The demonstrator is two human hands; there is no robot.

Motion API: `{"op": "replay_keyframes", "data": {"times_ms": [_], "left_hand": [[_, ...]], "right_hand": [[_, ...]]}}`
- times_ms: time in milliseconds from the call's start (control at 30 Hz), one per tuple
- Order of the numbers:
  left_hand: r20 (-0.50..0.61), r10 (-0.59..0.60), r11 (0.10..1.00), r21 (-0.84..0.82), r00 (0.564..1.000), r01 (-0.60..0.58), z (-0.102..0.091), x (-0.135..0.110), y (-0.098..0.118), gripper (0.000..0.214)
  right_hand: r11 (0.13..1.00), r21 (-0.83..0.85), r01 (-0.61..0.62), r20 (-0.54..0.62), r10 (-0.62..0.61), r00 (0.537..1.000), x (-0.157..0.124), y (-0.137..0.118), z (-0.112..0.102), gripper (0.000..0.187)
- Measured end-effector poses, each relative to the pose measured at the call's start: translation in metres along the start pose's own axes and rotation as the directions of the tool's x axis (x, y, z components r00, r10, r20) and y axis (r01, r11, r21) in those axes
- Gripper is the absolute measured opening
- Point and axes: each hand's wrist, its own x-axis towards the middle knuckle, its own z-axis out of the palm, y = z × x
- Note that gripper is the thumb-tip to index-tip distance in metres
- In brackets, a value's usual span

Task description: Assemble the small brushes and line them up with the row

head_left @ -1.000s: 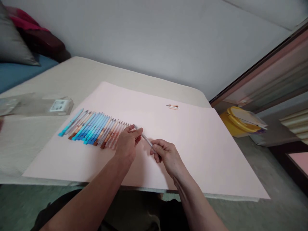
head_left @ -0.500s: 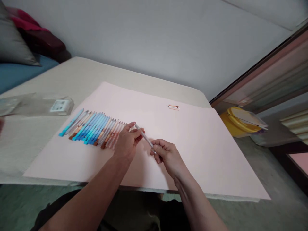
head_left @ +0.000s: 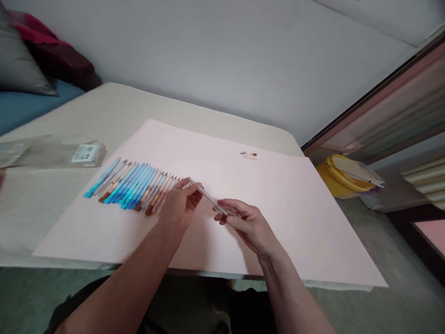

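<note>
Fingers of the left hand are curled in, with thumb and forefinger pinched on the far end of a thin clear pen. The fingers of the right hand lie looser and half straightened, thumb and forefinger tips closed on the pen's near end. The pen spans the gap between the two hands, slanting from upper left down to lower right, held just above the pink sheet — over its middle, nearer the front edge than the back.

A row of pens lies on the left half of the sheet, side by side and touching. The blue ones are toward the left, orange-brown and clear ones toward the right. The right end of the row sits just beside the left hand and is partly hidden by it.

The sheet covers most of the bench, reaching its front edge. Near the sheet's back edge lies a small piece — too small to make out. A clear plastic bag with a white label rests by the bench's left edge, off the sheet. Past the right edge, lower down, stands a yellow tub. Cushions are piled beyond the back left corner.
</note>
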Motion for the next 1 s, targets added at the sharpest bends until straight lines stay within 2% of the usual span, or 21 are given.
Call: {"op": "replay_keyframes", "data": {"times_ms": [367,567,633,767,933,1000], "left_hand": [[0.045,-0.020,0.999,0.040,0.999,0.018,0.002,-0.003,-0.002,0.027],[0.053,0.046,0.990,0.134,0.998,-0.052,0.004,-0.007,-0.005,0.040],[0.054,0.068,0.983,0.169,0.996,-0.076,0.004,-0.008,-0.007,0.045],[0.069,0.092,0.969,0.224,0.993,-0.105,0.005,-0.010,-0.011,0.050],[0.028,0.072,0.944,0.320,0.997,-0.077,0.005,-0.010,-0.016,0.048],[-0.001,0.133,0.898,0.424,0.991,-0.120,0.005,-0.010,-0.018,0.046]], "right_hand": [[0.998,0.021,0.063,-0.053,-0.062,0.997,0.003,0.009,0.002,0.020],[0.995,-0.082,-0.063,0.066,0.068,0.995,-0.001,-0.001,-0.007,0.029],[0.989,-0.138,-0.060,0.025,0.064,0.998,-0.001,-0.003,-0.007,0.024],[0.968,-0.241,-0.072,-0.132,0.041,0.990,0.004,0.001,-0.001,0.016],[0.952,-0.263,-0.156,-0.151,0.119,0.981,0.010,0.009,0.008,0.019],[0.949,-0.266,-0.168,-0.180,0.122,0.976,0.011,0.013,0.009,0.018]]}}
